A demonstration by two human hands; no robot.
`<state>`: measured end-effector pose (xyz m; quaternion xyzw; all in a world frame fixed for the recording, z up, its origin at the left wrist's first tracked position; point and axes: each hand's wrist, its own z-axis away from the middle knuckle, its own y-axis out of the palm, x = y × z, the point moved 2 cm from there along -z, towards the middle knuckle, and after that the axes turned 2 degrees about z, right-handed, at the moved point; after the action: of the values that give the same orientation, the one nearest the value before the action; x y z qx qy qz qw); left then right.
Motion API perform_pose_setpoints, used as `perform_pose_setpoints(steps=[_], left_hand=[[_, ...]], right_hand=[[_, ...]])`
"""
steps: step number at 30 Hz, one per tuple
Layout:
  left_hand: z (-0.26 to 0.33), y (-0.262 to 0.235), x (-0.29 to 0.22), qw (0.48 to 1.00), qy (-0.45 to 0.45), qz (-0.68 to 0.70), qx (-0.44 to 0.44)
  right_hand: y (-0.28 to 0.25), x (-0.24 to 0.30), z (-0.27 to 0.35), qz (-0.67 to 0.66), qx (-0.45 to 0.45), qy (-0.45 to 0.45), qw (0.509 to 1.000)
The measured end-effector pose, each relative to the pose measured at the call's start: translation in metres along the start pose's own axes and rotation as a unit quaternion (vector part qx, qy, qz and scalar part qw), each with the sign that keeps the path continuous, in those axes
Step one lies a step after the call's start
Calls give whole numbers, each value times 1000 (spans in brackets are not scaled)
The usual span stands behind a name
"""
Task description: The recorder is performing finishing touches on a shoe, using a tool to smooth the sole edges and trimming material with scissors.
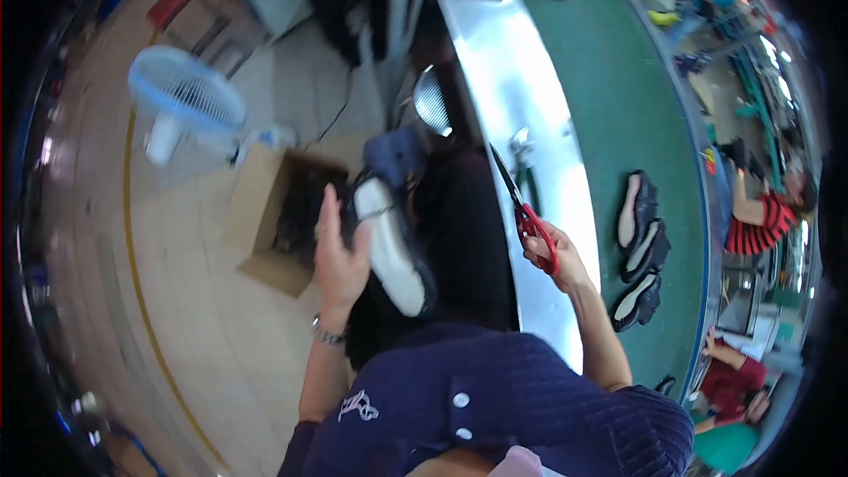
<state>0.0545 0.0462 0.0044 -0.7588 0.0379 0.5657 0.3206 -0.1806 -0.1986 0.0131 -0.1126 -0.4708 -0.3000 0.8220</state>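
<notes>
My left hand grips a dark shoe with a white sole, held sole-up over my lap. In my right hand is a pair of red-handled scissors; the dark blades point up and away, above the shiny metal edge of the work line. The scissors are apart from the shoe, a little to its right. A watch sits on my left wrist.
Three dark shoes with white soles lie on the green conveyor belt to the right. An open cardboard box and a white-and-blue fan stand on the floor at left. Other people sit across the belt at right.
</notes>
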Motion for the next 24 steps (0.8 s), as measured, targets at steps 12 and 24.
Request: perform_pose_setpoints(steps=[12, 24], left_hand=[[46, 35, 10, 991, -68, 104, -45], [25, 21, 0, 995, 12, -13, -100]], right_hand=[[121, 28, 25, 73, 305, 208, 927], [124, 20, 28, 293, 144, 94, 941]])
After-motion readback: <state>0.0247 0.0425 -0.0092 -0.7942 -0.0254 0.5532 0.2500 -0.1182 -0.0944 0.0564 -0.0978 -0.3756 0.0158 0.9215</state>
